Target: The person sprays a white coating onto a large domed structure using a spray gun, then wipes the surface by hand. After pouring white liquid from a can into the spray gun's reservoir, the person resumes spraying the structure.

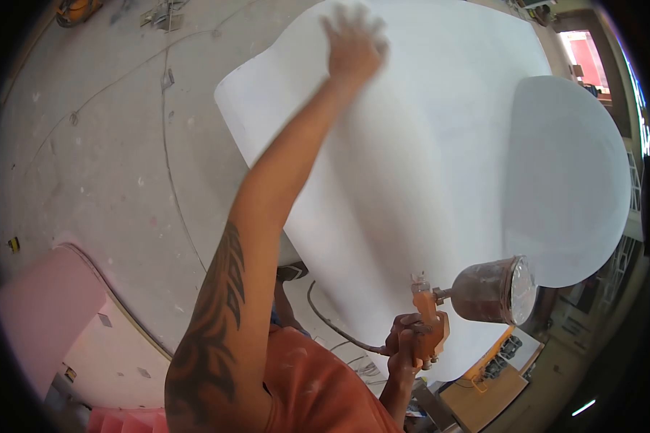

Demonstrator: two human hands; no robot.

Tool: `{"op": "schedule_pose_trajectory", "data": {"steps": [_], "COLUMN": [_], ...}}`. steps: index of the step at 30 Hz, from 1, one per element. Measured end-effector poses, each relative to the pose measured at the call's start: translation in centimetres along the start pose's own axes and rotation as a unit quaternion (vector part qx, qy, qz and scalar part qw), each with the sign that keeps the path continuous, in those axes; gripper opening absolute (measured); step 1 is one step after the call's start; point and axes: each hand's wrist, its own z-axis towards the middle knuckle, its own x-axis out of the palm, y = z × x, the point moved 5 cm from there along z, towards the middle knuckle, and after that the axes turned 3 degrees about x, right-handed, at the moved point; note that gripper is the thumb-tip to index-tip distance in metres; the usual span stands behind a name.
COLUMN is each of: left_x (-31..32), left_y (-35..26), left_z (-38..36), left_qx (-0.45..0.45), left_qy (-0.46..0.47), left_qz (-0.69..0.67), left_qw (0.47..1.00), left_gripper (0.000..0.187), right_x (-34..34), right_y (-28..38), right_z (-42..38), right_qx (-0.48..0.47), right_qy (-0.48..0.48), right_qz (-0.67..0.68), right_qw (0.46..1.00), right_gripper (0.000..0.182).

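Observation:
My left hand (355, 47) is stretched far forward over a large white panel (455, 108), its fingers spread and smeared by motion. Nothing shows in it. Near my body, my right hand (404, 338) is wrapped around the grip of an orange spray gun (430, 328). A metal cup (487, 290), stained and with a pale lid, sticks out from the gun's side. From the grip a dark hose (332, 330) curves away to the left. The gun sits over the near part of the panel, which has a wide curved face with a soft shadow across it.
A rounded pale end piece (567, 180) adjoins the panel on the right. Thin cables (167, 144) cross the grey floor (108, 166) at left. A pink curved piece (58, 303) stands lower left. Beyond the gun lies a brown board (477, 400) beside a yellow-orange item (490, 353).

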Motion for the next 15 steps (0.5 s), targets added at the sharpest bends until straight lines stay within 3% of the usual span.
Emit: {"op": "schedule_pose_trajectory", "data": {"steps": [1, 3, 4, 5, 7, 8, 9, 11, 12, 13, 14, 15], "left_x": [-1.1, -4.5, -6.9, -9.5, -8.6, -7.4, -5.7, -5.9, -5.5, -1.6, -1.3, -1.7], "left_y": [-3.8, -11.8, -14.7, -15.4, -12.3, -9.1, -5.0, 4.3, 8.9, 14.3, 16.8, 18.4], "left_z": [-3.6, -14.5, -20.8, -25.0, -28.6, -25.8, -21.4, -9.9, -5.6, -4.6, -3.9, -4.4], "left_qx": [0.096, 0.247, 0.343, 0.450, 0.558, 0.500, 0.436, 0.232, 0.057, -0.128, -0.157, -0.189], "left_qy": [0.041, 0.117, 0.117, 0.212, 0.102, 0.163, 0.224, 0.126, -0.004, -0.006, 0.190, 0.377], "left_qz": [-0.028, -0.256, -0.260, -0.358, -0.325, -0.375, -0.421, -0.250, -0.220, -0.120, -0.107, -0.092], "left_qw": [0.994, 0.927, 0.895, 0.790, 0.757, 0.763, 0.764, 0.931, 0.974, 0.984, 0.963, 0.902], "left_gripper": [0.042, 0.040, 0.042, 0.047, 0.052, 0.056, 0.061, 0.056, 0.058, 0.053, 0.052, 0.051], "right_x": [0.5, 0.9, 0.7, 0.7, 1.0, 1.1, 1.1, 1.3, 1.9, 2.1, 2.3, 2.3], "right_y": [0.8, 0.3, 0.1, 0.5, 1.2, 1.4, 1.8, 2.9, 3.8, 4.1, 4.7, 5.6], "right_z": [0.5, 0.3, 0.1, -0.1, 0.0, -0.2, 0.0, 0.3, 0.4, 0.1, 0.0, 0.1], "right_qx": [-0.030, -0.009, 0.017, 0.017, 0.034, 0.076, 0.075, 0.065, 0.078, 0.081, 0.070, 0.061], "right_qy": [-0.020, -0.043, -0.067, -0.068, -0.065, -0.092, -0.091, -0.041, -0.034, -0.032, -0.017, 0.003], "right_qz": [-0.041, -0.009, 0.015, 0.015, -0.028, 0.008, 0.005, -0.100, -0.071, -0.067, -0.054, -0.047], "right_qw": [0.998, 0.999, 0.997, 0.997, 0.997, 0.993, 0.993, 0.992, 0.994, 0.994, 0.996, 0.997], "right_gripper": [0.022, 0.023, 0.023, 0.023, 0.036, 0.025, 0.025, 0.012, 0.006, 0.006, 0.005, 0.005]}}
